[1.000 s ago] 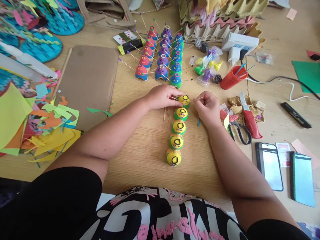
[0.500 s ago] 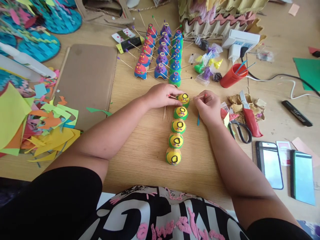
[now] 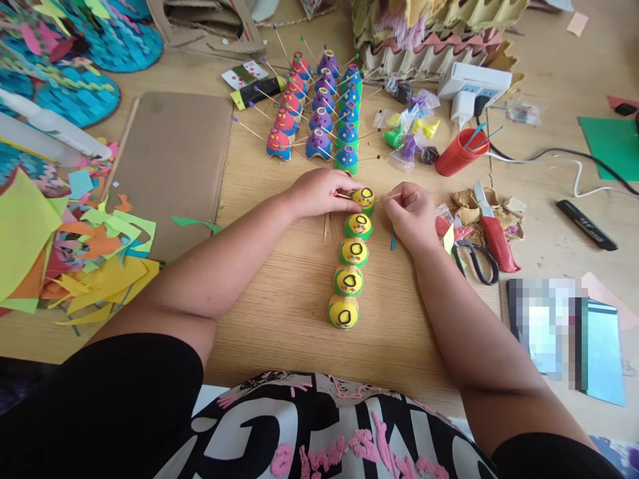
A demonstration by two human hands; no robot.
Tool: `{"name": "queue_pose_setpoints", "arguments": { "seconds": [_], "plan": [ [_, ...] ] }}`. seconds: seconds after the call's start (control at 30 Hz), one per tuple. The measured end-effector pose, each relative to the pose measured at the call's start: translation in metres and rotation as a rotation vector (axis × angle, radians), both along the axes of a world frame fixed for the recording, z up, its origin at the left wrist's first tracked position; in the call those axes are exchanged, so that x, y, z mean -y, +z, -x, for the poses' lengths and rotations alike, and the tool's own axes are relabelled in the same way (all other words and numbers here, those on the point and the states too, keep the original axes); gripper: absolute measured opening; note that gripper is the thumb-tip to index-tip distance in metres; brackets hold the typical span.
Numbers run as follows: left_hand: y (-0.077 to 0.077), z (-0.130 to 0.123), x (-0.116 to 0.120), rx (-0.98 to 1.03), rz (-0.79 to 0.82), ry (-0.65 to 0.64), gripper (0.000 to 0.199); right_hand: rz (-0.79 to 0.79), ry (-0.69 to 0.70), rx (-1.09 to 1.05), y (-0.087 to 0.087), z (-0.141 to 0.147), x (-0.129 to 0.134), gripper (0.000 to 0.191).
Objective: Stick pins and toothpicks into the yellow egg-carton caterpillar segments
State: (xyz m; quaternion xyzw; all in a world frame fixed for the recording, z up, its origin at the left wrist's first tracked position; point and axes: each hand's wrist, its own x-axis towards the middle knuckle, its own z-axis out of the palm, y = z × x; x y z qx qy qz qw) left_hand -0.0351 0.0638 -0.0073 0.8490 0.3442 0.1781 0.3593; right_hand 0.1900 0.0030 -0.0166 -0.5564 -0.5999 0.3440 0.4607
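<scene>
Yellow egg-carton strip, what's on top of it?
The yellow egg-carton strip has a black ring on each of its five domes. The left hand covers part of the farthest dome; the underside is hidden.

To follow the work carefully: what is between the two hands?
The head view shows the farthest yellow bump and part of a thin stick between the left hand and right hand.

On my remote feed I see 2 short black sleeves (image 3: 124, 399) ending near the elbows. The shirt (image 3: 259, 426) front carries big white block lettering (image 3: 232, 429) on black, overlaid with raised-looking pink script (image 3: 367, 444). Forearms (image 3: 229, 259) are bare.
</scene>
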Motion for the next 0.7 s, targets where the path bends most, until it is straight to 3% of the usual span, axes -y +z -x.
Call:
{"name": "queue_pose_setpoints", "arguments": {
  "seconds": [0.7],
  "plan": [
    [-0.0016,0.0002,0.0014,0.01,0.003,0.024,0.055,0.019,-0.029,0.012,0.0014,-0.0012,0.0003,0.025]
  ]
}}
